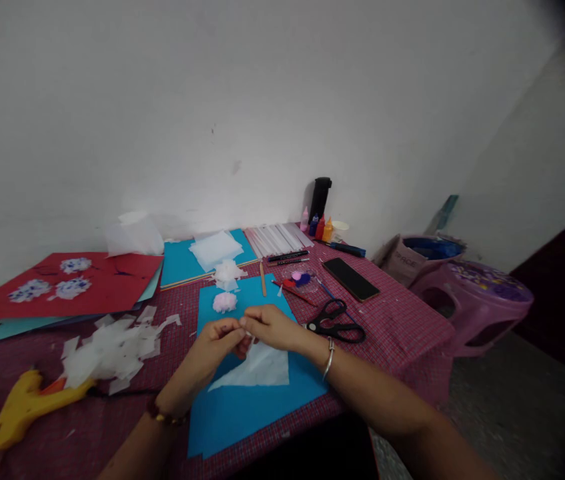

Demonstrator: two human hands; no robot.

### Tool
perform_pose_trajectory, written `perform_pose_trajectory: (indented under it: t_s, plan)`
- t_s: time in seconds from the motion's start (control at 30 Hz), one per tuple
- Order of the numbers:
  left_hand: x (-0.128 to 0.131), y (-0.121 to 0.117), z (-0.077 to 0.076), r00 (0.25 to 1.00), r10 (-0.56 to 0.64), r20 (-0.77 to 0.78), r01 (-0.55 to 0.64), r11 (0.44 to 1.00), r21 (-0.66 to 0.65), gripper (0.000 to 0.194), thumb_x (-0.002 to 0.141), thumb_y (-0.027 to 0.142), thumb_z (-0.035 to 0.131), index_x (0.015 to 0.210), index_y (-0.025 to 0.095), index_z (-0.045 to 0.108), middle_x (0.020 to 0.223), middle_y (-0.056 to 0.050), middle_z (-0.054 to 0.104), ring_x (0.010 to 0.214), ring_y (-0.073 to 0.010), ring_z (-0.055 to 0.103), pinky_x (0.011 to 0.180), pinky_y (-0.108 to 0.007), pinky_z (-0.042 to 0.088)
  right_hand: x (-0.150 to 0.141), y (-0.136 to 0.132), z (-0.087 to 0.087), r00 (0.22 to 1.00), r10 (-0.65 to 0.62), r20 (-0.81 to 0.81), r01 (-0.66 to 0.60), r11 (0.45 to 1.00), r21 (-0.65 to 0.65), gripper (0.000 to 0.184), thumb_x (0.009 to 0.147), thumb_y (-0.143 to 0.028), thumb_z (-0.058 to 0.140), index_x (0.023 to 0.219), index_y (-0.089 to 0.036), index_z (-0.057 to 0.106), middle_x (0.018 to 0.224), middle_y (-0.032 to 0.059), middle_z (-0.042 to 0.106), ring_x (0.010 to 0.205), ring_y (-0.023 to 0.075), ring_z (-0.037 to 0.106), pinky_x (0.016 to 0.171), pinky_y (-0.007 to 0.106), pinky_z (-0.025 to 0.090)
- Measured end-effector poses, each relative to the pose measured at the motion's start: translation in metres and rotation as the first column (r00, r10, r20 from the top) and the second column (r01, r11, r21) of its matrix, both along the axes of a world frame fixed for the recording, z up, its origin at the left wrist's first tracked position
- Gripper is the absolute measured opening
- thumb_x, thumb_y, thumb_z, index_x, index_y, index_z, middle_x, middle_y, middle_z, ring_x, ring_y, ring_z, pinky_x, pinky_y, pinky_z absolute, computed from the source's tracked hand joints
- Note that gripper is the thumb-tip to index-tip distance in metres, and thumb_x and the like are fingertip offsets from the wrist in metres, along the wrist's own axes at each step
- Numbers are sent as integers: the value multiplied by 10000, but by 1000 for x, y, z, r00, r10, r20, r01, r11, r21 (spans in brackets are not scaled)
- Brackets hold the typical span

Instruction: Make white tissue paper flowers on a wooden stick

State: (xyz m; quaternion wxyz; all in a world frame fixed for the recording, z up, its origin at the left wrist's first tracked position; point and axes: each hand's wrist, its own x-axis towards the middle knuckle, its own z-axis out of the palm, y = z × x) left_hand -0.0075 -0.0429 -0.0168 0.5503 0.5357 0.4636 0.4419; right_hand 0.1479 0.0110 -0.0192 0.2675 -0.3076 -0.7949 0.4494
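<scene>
Pinching white tissue (246, 328) between left hand (215, 347) and right hand (275, 327), beside a blue-filled tub (432, 250).

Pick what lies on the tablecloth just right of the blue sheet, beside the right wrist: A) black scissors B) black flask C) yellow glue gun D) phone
A: the black scissors lie on the checked tablecloth at the right edge of the blue sheet, close to the right hand; the yellow glue gun is far left, and the phone and flask sit farther back.
</scene>
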Motion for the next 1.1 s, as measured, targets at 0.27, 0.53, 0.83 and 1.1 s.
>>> perform_pose_trajectory:
  t_s: [0.27,0.53,0.83,1.1]
  plan:
    - [-2,2,-3,988,137,72,-133,990,-53,160,681,271,617,571,164,569,541,17,550,509,-108,506,504,-223,394,-1,3,0,989,-145,-13,145,975,168,297,849,-249,440,568,-174,374,535,-49,387,524,74,370,483,195,248]
    - [-2,2,-2,960,176,-216,-145,978,152,208,718,245,563,526,171,534,498,41,480,503,-103,426,509,-220,330,-1,1,1,996,-73,-53,75,996,42,174,844,-305,501,736,-169,506,625,-31,514,573,90,468,514,190,319]
    - [1,3,-3,966,188,-178,-167,978,127,190,709,250,558,535,180,528,502,48,471,503,-105,424,505,-214,326,-2,1,-1,988,-152,-23,154,975,160,136,779,-215,508,660,-177,455,585,-51,455,539,81,402,500,196,275]
    - [-1,0,3,956,290,-40,-287,956,70,131,649,220,582,533,169,548,506,59,428,501,-88,378,481,-198,293,0,6,0,980,-201,-18,200,961,188,145,733,-192,524,614,-175,443,570,-51,445,538,81,400,499,199,266]
